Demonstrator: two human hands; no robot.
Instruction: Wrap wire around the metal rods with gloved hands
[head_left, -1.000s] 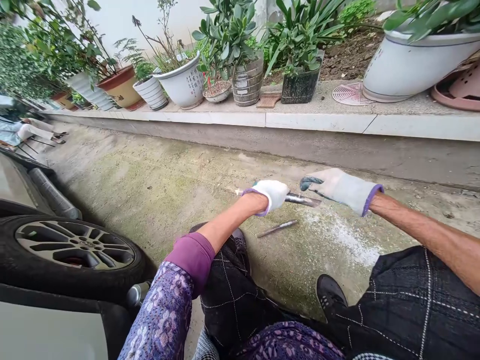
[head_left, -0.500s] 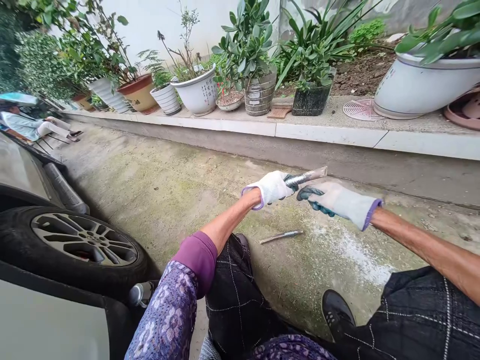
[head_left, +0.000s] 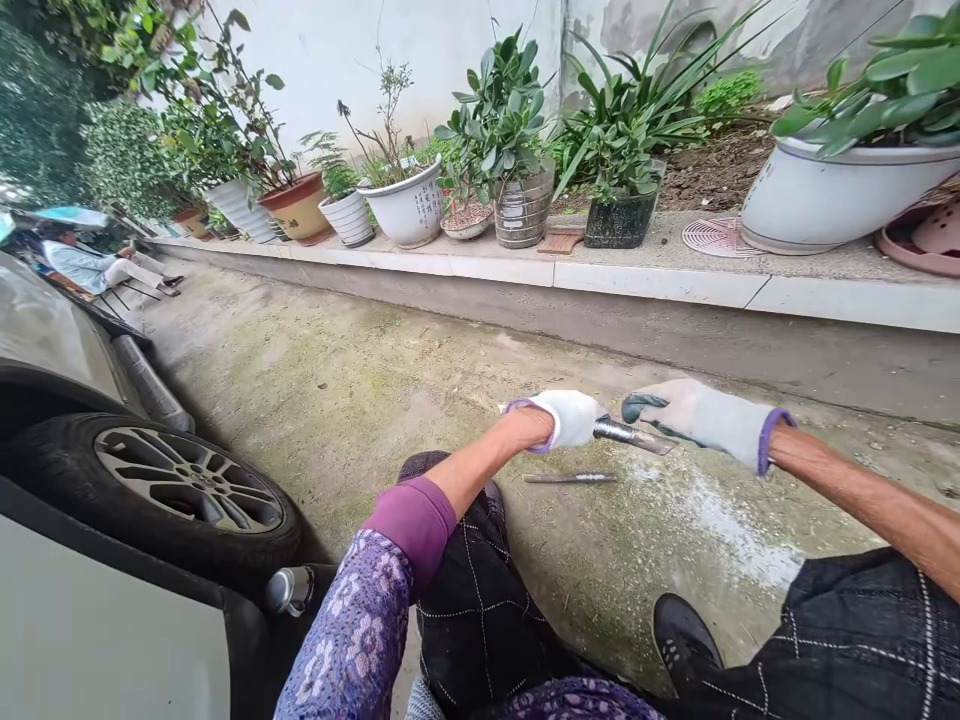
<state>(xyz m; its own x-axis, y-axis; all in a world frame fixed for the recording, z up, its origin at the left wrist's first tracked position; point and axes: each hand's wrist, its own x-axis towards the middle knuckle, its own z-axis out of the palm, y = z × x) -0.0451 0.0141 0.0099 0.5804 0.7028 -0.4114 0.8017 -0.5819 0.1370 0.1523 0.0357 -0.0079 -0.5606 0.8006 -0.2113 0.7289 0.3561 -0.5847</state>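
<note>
Concrete ground (head_left: 337, 340) bears one white powder patch (head_left: 739, 530). My left hand (head_left: 574, 418) and right hand (head_left: 694, 415), two, gloved: the left grip wraps closely round one metal tool (head_left: 626, 433) whose free end (head_left: 661, 445), tipped upward half a second earlier, now slopes down, apparently a lower working angle; the right grip curls loosely beside it, contents, if any, hidden. One thinner rod (head_left: 570, 478) lies groundward.

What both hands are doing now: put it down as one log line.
left hand: gripping bar | right hand: beside bar, contact unclear | ground: second bar, white specks
</note>
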